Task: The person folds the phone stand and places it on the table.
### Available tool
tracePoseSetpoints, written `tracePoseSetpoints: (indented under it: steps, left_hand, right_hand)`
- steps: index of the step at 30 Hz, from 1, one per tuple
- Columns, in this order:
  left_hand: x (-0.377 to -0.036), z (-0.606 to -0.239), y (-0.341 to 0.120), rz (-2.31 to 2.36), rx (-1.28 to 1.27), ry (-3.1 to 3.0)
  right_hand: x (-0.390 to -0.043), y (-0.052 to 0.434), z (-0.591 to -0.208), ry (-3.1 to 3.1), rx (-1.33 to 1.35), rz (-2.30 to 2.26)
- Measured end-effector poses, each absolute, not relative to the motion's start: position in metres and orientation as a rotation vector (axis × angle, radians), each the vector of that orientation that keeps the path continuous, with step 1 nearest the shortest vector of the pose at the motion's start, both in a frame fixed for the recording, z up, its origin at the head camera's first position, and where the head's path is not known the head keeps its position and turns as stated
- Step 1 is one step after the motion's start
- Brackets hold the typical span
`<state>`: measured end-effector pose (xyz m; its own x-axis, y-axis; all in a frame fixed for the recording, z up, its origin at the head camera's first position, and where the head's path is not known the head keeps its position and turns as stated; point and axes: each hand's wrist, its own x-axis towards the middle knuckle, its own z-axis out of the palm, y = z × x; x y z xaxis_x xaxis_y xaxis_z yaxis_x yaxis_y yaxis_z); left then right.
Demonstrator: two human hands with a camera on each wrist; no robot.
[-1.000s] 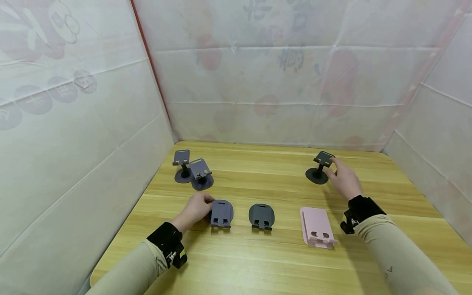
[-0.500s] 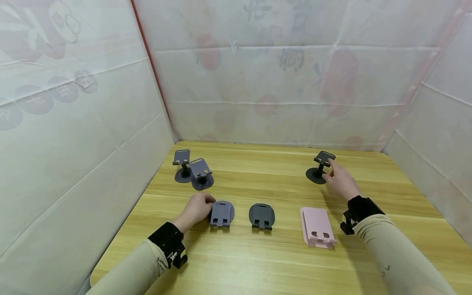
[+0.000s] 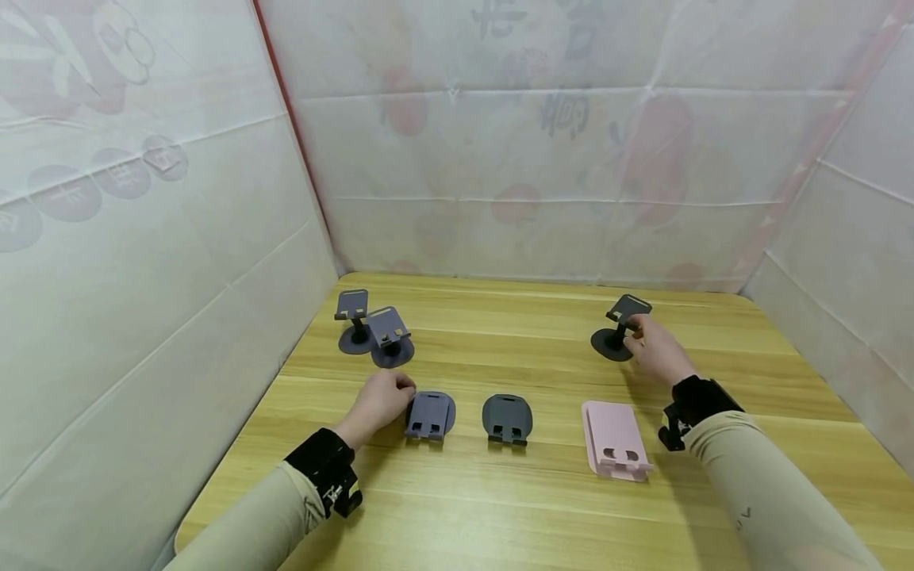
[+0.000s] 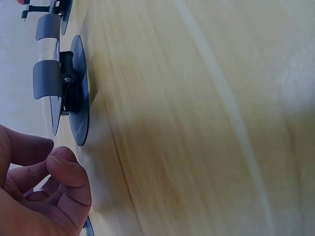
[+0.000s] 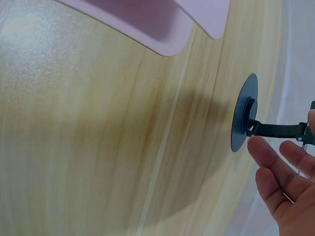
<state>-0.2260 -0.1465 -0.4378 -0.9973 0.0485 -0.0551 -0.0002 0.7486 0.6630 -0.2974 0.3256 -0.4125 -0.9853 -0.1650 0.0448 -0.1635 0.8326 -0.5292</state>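
At the left of the table in the head view, my left hand [image 3: 385, 400] is beside a purple-grey folding phone stand [image 3: 430, 414]. In the left wrist view its fingers [image 4: 69, 169] are loosely curled with nothing between them, close to the edge of that stand [image 4: 76, 93]. Farther back on the right, my right hand [image 3: 658, 349] holds the upper plate of a black phone stand [image 3: 612, 344], which is raised on its arm above a round base. In the right wrist view the other fingers [image 5: 263, 152] spread beside the arm; the pinching point is partly cut off.
A dark grey folded phone stand [image 3: 508, 419] lies mid-table, and a pink one [image 3: 616, 434] lies right of it. Two raised purple-grey stands [image 3: 353, 317] [image 3: 390, 337] are at the back left. White printed sheets [image 3: 528, 159] enclose the wooden table [image 3: 493, 507].
The right fingers have shifted down and left on the black stand, which has moved slightly nearer. The folded purple-grey stand has moved slightly right, and the left fingers have come off it.
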Motion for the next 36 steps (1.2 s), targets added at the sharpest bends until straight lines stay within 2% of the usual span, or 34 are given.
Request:
tracePoseSetpoints:
  steps: [11,16,24,36]
  left_hand:
    - [-0.232,-0.425,-0.145,1.239,-0.007,2.774]
    - [-0.239,-0.415,-0.14,1.238,0.027,2.792]
    - [-0.246,-0.4,-0.127,1.294,0.056,2.765]
    - [-0.248,-0.392,-0.113,1.394,0.082,2.702]
  right_hand:
    - [-0.284,0.321,-0.413,3.194,-0.358,-0.833]
    - [-0.281,0.317,-0.411,3.203,-0.269,-0.888]
    - [-0.288,0.313,-0.414,2.881,0.023,-1.347]
    - [-0.286,0.303,-0.397,2.506,0.149,-1.636]
